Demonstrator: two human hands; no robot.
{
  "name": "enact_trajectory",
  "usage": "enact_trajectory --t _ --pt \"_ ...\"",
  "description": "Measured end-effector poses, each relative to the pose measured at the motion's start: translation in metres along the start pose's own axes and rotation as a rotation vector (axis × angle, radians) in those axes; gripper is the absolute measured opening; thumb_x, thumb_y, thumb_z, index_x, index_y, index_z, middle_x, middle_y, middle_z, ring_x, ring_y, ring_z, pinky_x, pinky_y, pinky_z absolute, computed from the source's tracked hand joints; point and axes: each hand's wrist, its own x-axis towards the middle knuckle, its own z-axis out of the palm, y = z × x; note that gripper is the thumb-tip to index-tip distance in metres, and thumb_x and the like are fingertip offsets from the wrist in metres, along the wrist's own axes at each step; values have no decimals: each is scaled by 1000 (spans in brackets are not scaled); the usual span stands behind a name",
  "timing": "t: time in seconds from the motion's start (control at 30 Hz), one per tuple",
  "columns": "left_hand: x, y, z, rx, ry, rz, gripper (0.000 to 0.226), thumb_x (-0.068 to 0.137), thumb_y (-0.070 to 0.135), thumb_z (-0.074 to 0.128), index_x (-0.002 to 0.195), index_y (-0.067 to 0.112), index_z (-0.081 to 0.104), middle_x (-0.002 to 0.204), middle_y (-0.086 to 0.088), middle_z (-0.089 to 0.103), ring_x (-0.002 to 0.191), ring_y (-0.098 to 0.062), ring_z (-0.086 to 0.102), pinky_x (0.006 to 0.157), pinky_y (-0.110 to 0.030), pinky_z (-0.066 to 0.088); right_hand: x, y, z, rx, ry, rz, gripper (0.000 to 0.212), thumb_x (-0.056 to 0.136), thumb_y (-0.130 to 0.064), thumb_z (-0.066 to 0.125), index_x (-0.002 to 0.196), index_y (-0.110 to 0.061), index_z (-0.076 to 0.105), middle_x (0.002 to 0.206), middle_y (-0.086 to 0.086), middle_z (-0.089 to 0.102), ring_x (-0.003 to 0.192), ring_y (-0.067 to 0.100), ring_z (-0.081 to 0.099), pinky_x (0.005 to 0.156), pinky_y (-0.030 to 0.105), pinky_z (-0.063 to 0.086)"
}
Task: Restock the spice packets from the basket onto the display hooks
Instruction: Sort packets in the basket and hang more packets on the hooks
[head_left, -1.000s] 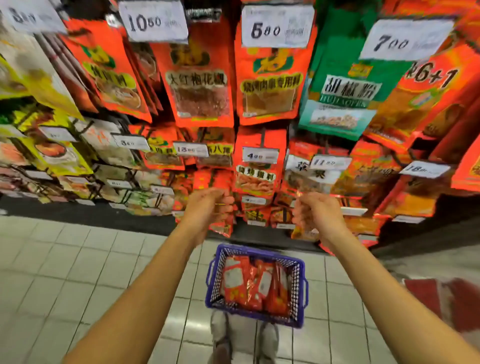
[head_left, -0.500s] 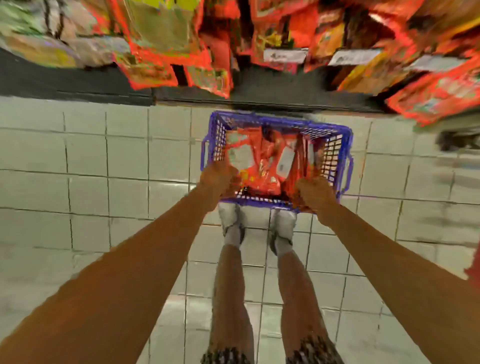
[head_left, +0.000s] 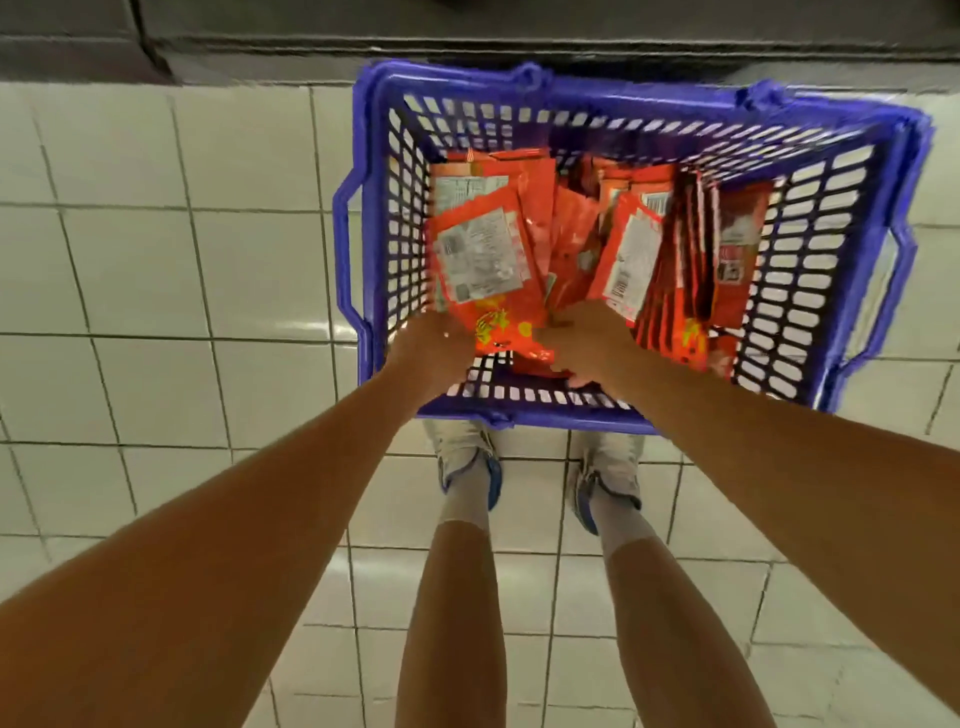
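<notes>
Head view, looking straight down. One second earlier both hands were raised at the display hooks with the racks of hanging packets filling the view; half a second earlier they had dropped to the near rim of the basket; now both are inside it, and the hooks are out of view altogether. The blue plastic basket (head_left: 852, 218) stands on the white tiled floor (head_left: 156, 260), just ahead of the person's shoes (head_left: 467, 457) and close to the dark base of the shelving (head_left: 260, 47). It holds many red spice packets (head_left: 639, 249), some lying flat with white back labels up, others standing on edge toward the right wall. The left hand (head_left: 434, 353) meets the near edge of the frontmost packet (head_left: 488, 270); its fingers are hidden, so whether it grips cannot be told. The right hand (head_left: 587, 345) reaches down among the packets at the near wall, fingers curled low, its hold likewise unclear. The change suggests one hanging cycle has ended and the next pick-up is beginning; plenty of stock remains.
</notes>
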Motion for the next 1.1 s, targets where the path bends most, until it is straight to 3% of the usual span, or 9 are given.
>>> enact_trajectory --t 0.13,0.23,0.33,0.4,0.5,0.6,0.77,0.97,1.1 --pt "9 -24 5 175 40 160 44 92 6 59 134 19 59 131 -6 65 118 -26 62 100 -41 52 16 -4 29 139 56 45 24 94 -33 67 103 -11 66 95 15 73 80 31 71 67 40 59" --pt "8 -37 0 215 16 252 94 77 -6 67 154 33 31 151 -5 44 134 -25 49 101 -37 51 8 -8 24 222 18 48 13 96 -26 64 100 -14 66 83 5 74 61 18 69 51 28 54" --pt "6 -44 -1 263 18 310 111 80 -1 72 160 40 6 163 -4 22 147 -27 33 105 -35 43 -4 -7 6 115 -14 -41 20 101 -25 59 88 -13 68 71 5 74 57 16 71 51 29 56" --pt "4 -42 1 268 48 362 108 87 8 73 161 38 0 168 0 13 154 -25 16 112 -38 36 -15 -9 -10 189 -108 -39 22 103 -23 56 90 -11 70 61 4 72 51 16 68 47 25 52" --pt "1 -43 4 248 76 451 95 94 34 69 160 40 0 169 2 11 154 -21 15 110 -35 34 -24 -12 -29 286 -191 -33 28 105 -24 52 97 -4 71 55 11 67 47 23 64 44 25 50" --pt "0 -44 6 300 16 527 81 99 28 62 160 38 9 169 2 13 152 -22 26 105 -28 41 -29 -15 -36 310 -190 -40 35 106 -30 48 93 -7 71 53 14 64 49 28 64 46 27 49" --pt "-12 -45 2 194 53 555 50 106 22 51 154 28 41 162 0 36 146 -22 40 113 -39 45 -22 -10 -44 245 -140 -7 57 103 -54 46 84 -6 71 70 15 74 63 28 74 57 31 54" --pt "-22 -41 -14 -64 101 402 34 98 29 65 132 25 66 126 2 67 106 -14 68 75 -13 55 -14 8 -40 265 -49 53 54 102 -58 44 93 -12 71 65 6 73 57 20 72 56 31 53" --pt "-25 -34 -20 -118 126 415 25 99 22 62 124 19 64 114 -1 68 102 -19 68 78 -31 61 -16 16 -31 273 14 110 39 105 -44 46 102 -12 67 78 10 72 64 24 72 55 31 55"
